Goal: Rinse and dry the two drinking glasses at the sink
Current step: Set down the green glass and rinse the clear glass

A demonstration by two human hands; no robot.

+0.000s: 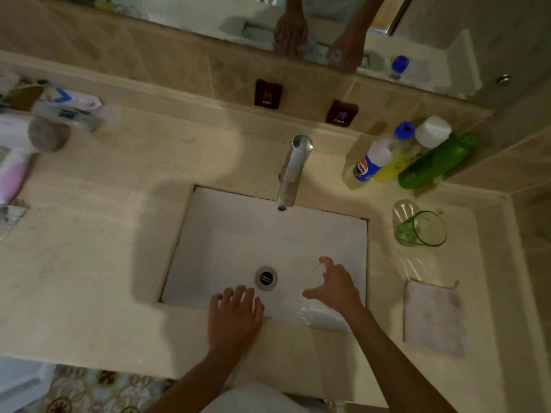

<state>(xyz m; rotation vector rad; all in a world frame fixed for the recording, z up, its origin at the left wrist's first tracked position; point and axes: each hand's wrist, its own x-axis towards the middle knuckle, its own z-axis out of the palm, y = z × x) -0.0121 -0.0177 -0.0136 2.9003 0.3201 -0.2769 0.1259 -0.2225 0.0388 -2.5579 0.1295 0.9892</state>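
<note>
My right hand [334, 289] is over the white sink basin [238, 234], right of the drain [266, 278]. Its fingers curl around a clear drinking glass [307, 308], which shows only as faint glints and blur. My left hand [235, 317] rests on the basin's front rim with fingers spread and nothing in it. A green-tinted drinking glass [423, 231] stands on the counter right of the basin, with a clear rounded object [405, 208] just behind it. A pale folded cloth [433, 317] lies flat on the counter in front of the green glass. The faucet [293, 171] shows no visible stream.
Several cleaning bottles [402, 156] stand at the back right corner. A white and pink hair dryer [18, 156] and toiletries sit on the left counter. HOT [267, 93] and COLD [340, 112] labels are on the tiled backsplash below a mirror.
</note>
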